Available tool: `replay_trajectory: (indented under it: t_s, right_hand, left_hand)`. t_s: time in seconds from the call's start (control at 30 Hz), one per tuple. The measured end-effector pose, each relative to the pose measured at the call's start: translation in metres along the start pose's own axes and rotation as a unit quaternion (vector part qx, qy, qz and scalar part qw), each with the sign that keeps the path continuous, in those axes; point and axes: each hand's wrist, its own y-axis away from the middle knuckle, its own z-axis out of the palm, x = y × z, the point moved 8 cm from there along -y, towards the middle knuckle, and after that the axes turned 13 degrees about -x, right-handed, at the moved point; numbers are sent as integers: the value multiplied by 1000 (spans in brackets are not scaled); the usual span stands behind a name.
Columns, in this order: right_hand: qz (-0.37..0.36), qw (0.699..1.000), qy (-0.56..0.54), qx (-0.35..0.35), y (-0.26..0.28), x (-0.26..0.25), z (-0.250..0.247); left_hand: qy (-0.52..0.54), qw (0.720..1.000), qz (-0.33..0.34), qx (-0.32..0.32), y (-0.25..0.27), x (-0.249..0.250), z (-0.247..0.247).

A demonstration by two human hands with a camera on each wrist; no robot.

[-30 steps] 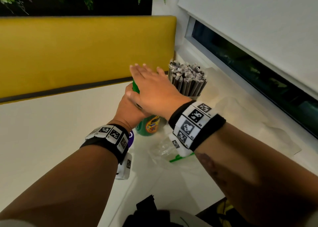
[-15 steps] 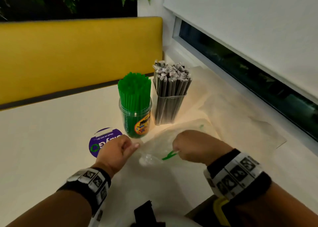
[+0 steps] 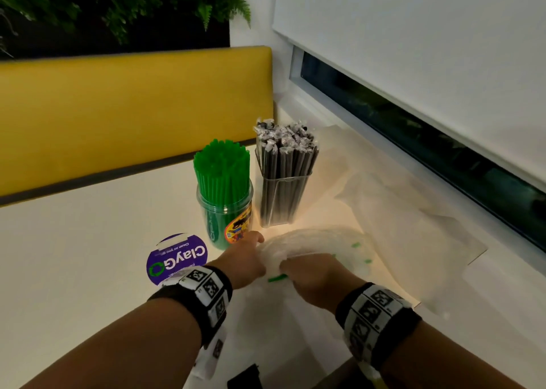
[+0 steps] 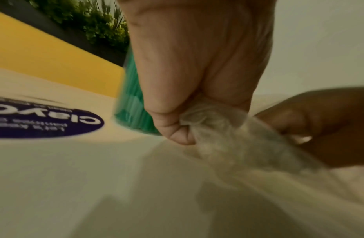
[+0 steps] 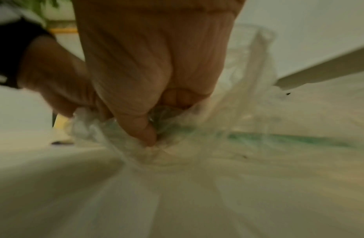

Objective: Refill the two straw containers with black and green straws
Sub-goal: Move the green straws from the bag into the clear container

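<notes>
A round clear jar (image 3: 224, 211) packed with green straws (image 3: 221, 164) stands on the white table; the jar shows blurred in the left wrist view (image 4: 132, 103). To its right a square clear holder (image 3: 285, 199) is full of wrapped black straws (image 3: 285, 149). In front of them lies a clear plastic bag (image 3: 319, 244) with green markings. My left hand (image 3: 248, 258) pinches the bag's crumpled end (image 4: 207, 122). My right hand (image 3: 310, 273) grips the same bag (image 5: 177, 128) just beside it. Both hands are curled on the plastic.
A purple round ClayGo sticker (image 3: 176, 258) is on the table to the left of the jar. More clear wrappers (image 3: 413, 235) lie to the right by the window ledge. A yellow bench back (image 3: 133, 108) runs behind the table. A dark object (image 3: 245, 377) sits at the near edge.
Both hands left the green straw jar and dropped to the plastic bag in front. They have since come together, each gripping the bag's end.
</notes>
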Motion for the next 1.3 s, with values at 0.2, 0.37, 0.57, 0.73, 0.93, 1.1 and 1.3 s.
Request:
replay_trajectory:
  t_s: [0.2, 0.37, 0.57, 0.73, 0.93, 1.1, 1.3]
  right_hand:
    - [-137, 971, -57, 187, 34, -11, -48]
    - [-122, 953, -162, 224, 44, -7, -55]
    - [-61, 982, -21, 180, 27, -14, -33]
    - [-114, 972, -173, 110, 26, -9, -45]
    - [-123, 971, -206, -1, 40, -12, -64]
    - [-107, 963, -249, -5, 56, -10, -93]
    - [-48, 936, -344, 48, 70, 8, -126]
  left_hand:
    - [-57, 997, -35, 34, 1, -3, -14]
    - [59, 993, -89, -51, 9, -10, -3]
    - [364, 899, -1, -243, 22, 7, 23]
    - [290, 929, 4, -229, 15, -2, 20]
    - [207, 960, -29, -189, 20, -2, 9]
    - [53, 993, -61, -90, 15, -5, -9]
    - [-74, 986, -110, -103, 32, -15, -7]
